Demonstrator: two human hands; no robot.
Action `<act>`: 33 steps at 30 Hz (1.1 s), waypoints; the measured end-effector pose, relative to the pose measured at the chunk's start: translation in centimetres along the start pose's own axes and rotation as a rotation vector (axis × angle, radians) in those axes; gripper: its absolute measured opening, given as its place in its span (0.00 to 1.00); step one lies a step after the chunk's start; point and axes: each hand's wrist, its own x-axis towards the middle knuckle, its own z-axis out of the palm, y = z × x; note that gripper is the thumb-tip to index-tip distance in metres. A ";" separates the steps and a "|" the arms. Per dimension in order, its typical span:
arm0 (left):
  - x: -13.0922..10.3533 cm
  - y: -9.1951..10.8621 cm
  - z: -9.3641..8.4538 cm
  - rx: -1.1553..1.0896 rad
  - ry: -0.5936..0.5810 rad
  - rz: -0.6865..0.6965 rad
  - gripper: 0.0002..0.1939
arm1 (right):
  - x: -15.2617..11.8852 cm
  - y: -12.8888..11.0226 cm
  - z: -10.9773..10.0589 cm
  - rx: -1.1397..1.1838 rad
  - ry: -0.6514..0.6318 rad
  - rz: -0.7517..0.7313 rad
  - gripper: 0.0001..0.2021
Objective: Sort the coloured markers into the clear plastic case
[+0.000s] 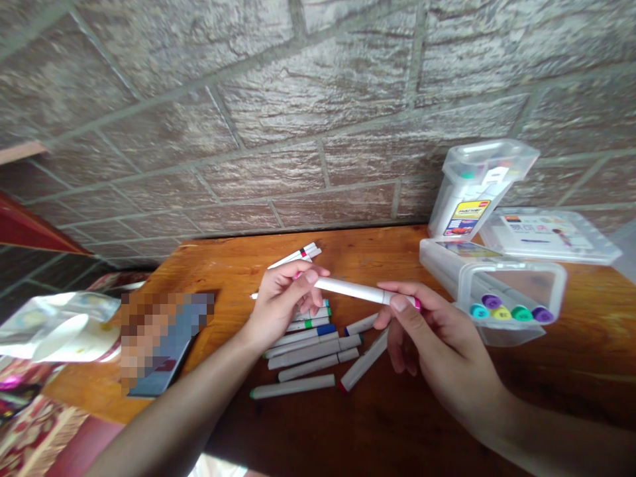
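Between my two hands a white marker pen (352, 289) with pink ends is held level above the table. My left hand (291, 291) pinches its left end between thumb and fingers. At its right end, my right hand (440, 334) grips the pink tip the same way. Below them lie several loose white markers (308, 351) with green, blue and grey ends, and a red-ended marker (365, 361) slants under my right hand. Thinner white pens (295, 255) lie behind my left hand, which partly hides them.
On the right, an open clear case (511, 298) lies on its side with several markers inside. Behind it stand an upright clear marker box (474, 192) and a flat clear case (551, 232). A phone (166, 358) and white cup (79, 338) sit left. A stone-patterned wall (318, 132) backs the wooden table (223, 265).
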 end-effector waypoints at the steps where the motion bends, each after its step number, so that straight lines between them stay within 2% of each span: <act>1: -0.1 0.0 0.0 0.017 -0.007 0.006 0.14 | 0.0 0.0 0.0 0.007 0.002 0.010 0.19; 14: -0.2 0.3 0.3 0.116 -0.031 -0.010 0.13 | 0.3 0.3 -0.2 -0.019 -0.003 0.068 0.21; 33: -0.2 0.3 0.3 0.105 -0.046 -0.005 0.12 | 0.2 0.7 -0.2 -0.002 -0.012 0.022 0.17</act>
